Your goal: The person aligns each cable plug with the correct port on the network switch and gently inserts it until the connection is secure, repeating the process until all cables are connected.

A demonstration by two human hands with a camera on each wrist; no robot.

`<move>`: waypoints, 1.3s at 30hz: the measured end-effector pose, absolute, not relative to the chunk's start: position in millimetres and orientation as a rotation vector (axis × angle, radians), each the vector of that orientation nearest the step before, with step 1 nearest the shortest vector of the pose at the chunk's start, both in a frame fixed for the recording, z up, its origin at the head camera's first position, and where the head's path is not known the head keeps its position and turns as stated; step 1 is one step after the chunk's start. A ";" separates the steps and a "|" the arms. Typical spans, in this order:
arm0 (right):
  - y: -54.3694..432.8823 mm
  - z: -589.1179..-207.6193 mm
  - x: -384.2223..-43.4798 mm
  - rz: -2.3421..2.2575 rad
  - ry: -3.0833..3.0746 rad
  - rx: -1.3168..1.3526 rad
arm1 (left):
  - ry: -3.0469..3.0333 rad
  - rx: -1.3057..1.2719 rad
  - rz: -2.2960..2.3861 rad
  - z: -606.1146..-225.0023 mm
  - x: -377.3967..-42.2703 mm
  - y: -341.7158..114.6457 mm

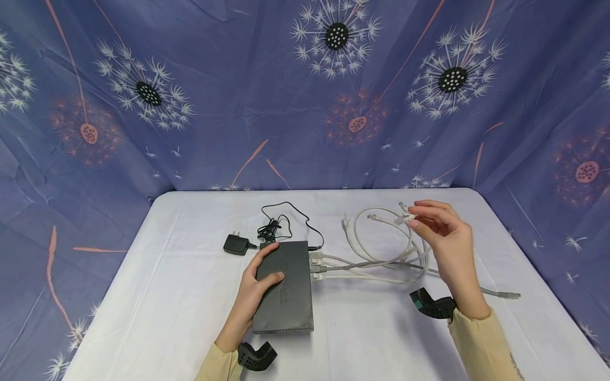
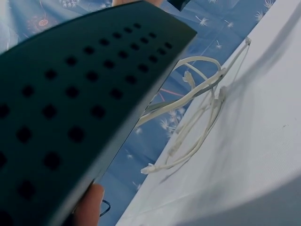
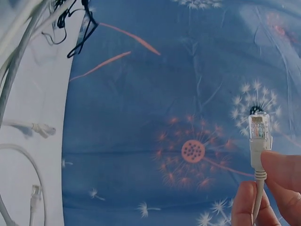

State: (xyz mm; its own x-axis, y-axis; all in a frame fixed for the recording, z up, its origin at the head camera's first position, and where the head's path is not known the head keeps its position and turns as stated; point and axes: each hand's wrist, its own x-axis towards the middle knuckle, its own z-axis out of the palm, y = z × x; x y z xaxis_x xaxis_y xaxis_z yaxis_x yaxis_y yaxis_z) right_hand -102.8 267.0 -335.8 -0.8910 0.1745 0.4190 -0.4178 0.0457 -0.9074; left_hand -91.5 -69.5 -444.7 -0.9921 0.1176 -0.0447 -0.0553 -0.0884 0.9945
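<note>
The box [image 1: 292, 304] is gripped by the left hand [image 1: 250, 290] over the tabletop [image 1: 167, 307]; a plug [image 3: 259, 134] is pinched by the right hand [image 1: 447, 228], well apart. Several cables [image 1: 343, 268] appear connected; the pinched plug and other ends [image 1: 372, 217] are unconnected.

The left hand [image 1: 253, 286] grips a flat, dark grey rectangular box [image 1: 292, 296] by its left edge, the thumb lying on the top face beside raised lettering; rows of small vent holes pierce one side wall. Pale and grey network cables [image 1: 352, 266] are plugged into its right side. The right hand [image 1: 450, 238] pinches a pale cable's plug [image 3: 258, 136], unconnected and well apart from the box, its clear tip showing metal contacts and coloured wires.
</note>
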 end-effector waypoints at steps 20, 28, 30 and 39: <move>230.2 -349.4 -90.2 1.647 -2.129 0.392 | 1.999 0.069 2.295 -439.2 -95.5 -63.8; 215.3 -360.8 -85.5 1.710 -2.096 0.414 | 1.996 0.073 2.325 -435.8 -95.3 -61.3; 212.5 -363.1 -84.5 1.723 -2.100 0.379 | 1.998 0.076 2.325 -435.2 -94.9 -61.1; 199.0 -376.4 -81.3 1.738 -2.117 0.343 | 1.989 0.100 2.326 -433.7 -95.0 -61.0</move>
State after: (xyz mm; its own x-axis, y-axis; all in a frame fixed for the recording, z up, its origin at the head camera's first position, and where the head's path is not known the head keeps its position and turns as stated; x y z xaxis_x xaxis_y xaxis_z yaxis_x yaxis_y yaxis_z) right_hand -81.3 199.0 -376.4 -0.8984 0.0502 0.4362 -0.4181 0.2061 -0.8847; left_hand -95.0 -61.0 -433.7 -0.9947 0.1027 -0.0019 -0.0178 -0.1540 0.9879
